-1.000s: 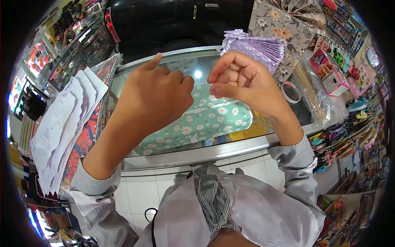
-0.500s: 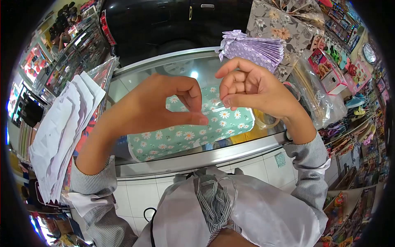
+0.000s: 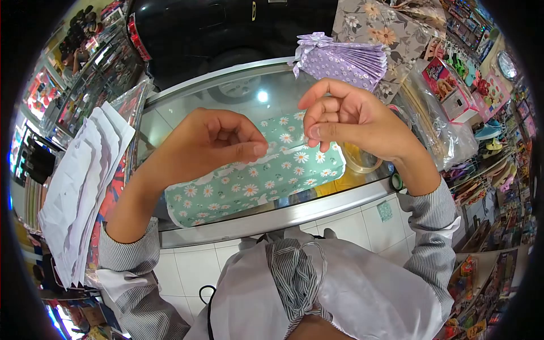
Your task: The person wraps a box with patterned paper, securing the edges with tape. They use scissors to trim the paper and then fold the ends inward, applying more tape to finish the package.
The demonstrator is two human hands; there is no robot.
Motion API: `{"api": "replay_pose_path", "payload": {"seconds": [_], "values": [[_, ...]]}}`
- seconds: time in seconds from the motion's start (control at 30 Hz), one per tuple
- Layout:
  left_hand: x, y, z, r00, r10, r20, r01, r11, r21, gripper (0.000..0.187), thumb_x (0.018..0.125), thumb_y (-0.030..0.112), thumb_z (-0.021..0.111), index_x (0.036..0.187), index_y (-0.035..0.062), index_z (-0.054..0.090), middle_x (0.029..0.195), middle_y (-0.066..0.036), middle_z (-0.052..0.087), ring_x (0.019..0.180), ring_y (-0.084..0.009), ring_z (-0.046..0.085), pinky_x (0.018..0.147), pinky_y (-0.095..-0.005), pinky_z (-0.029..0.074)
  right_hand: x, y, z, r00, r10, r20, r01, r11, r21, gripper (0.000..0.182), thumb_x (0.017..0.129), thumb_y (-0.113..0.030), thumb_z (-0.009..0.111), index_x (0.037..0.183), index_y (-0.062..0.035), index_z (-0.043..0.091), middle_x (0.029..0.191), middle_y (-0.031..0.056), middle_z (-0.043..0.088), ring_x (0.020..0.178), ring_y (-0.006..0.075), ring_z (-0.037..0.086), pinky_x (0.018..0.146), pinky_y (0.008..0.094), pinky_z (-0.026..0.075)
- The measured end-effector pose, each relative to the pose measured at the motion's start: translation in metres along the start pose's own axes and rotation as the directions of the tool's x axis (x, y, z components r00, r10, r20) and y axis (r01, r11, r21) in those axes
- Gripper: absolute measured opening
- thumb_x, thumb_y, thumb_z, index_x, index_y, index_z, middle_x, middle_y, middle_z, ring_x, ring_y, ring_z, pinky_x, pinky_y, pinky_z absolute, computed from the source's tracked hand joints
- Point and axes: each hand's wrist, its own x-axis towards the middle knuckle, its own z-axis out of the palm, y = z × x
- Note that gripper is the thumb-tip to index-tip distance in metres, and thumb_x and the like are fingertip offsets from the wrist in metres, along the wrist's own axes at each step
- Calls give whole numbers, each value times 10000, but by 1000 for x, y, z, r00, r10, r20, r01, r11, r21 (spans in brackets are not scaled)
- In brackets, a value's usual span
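A green daisy-print wrapped parcel (image 3: 249, 190) lies on the glass counter under both hands. My left hand (image 3: 207, 141) hovers above its left part, thumb and forefinger tips brought together; what is between them, if anything, is too small to see. Over the parcel's right end, my right hand (image 3: 351, 122) is raised with curled fingers, the thumb pressed against them and the forefinger held higher. Whatever it may pinch cannot be made out. A gap separates the two hands. To the right of the parcel lies a clear tape roll (image 3: 362, 161), partly behind my right wrist.
White paper sheets (image 3: 85, 187) are stacked at the left. A pleated purple paper piece (image 3: 345, 59) and floral brown wrapping (image 3: 374, 25) are at the back right. Beside them stands a pink box (image 3: 450, 93) on clear plastic. The counter's metal edge (image 3: 283, 212) runs in front of me.
My left hand has drawn slightly left and up, and its thumb and forefinger have closed from apart to together. My right hand has barely moved. The view has shifted a little.
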Motion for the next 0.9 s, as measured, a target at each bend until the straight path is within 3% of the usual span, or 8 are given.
{"api": "replay_pose_path", "payload": {"seconds": [0.17, 0.27, 0.47, 0.63, 0.9], "values": [[-3, -4, 1, 999, 50, -19, -51, 997, -58, 110, 868, 71, 677, 928, -20, 665, 812, -22, 657, 773, -61, 592, 686, -217, 476, -1, 1, -1, 999, 32, -3, -32, 999, -9, 281, 876, -56, 640, 1122, -15, 510, 886, 48, 644, 805, 105, 632, 675, 251, 507], [2, -4, 1, 996, 33, -86, -12, 972, 234, 130, 856, 101, 695, 918, -11, 680, 798, -15, 664, 742, -56, 587, 661, -218, 463, 0, 5, -1, 997, 69, -25, -70, 996, -46, 272, 881, -47, 626, 1123, -13, 507, 857, 44, 632, 772, 100, 620, 648, 244, 500], [11, -4, 4, 994, -105, -40, 110, 978, 177, 166, 848, 134, 699, 927, -11, 686, 749, -12, 667, 685, -56, 589, 621, -207, 438, -1, 13, 4, 989, 120, -84, -131, 981, -144, 269, 894, -28, 589, 1141, -29, 481, 812, 27, 575, 749, 98, 607, 607, 226, 483], [18, -12, 1, 994, -106, 6, 104, 983, 150, 168, 847, 105, 691, 970, -6, 660, 749, -39, 675, 683, -60, 614, 623, -194, 441, 1, 19, 7, 983, 149, -108, -171, 955, -242, 253, 896, -28, 561, 1131, -47, 467, 817, 19, 502, 729, 100, 593, 595, 234, 479], [23, -7, -3, 982, -185, 30, 174, 960, 217, 248, 854, 92, 682, 1033, 24, 525, 686, -44, 673, 662, -56, 627, 635, -182, 436, 2, 20, 7, 976, 184, -117, -205, 956, -207, 222, 896, -26, 547, 1099, -44, 460, 823, 20, 496, 718, 101, 587, 600, 240, 487]]}}
